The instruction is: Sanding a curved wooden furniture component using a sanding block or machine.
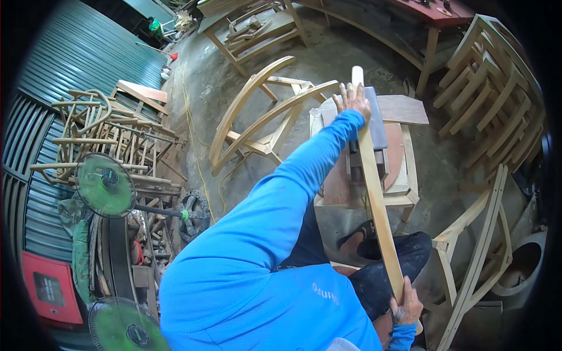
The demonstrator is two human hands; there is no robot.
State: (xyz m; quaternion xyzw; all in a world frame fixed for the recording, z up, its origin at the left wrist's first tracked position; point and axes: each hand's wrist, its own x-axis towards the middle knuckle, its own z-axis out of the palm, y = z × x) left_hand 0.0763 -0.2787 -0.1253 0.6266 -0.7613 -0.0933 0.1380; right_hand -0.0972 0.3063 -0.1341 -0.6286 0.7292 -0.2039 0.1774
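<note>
I saw a wooden strip (377, 202) along the left of a grey machine (377, 120): left hand (355, 102) over the far end, fingers slightly apart; right hand (407, 304), fingers clamped on the near end. Left of the machine stood a curved frame (274, 112).

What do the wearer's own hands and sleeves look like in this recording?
Both the left hand and right hand are bare, without gloves. The left sleeve is long, bright blue, and wrinkled toward its snug cuff. Of the right sleeve, the part showing at the wrist is the same blue. The matching shirt has pale lettering on its front.
</note>
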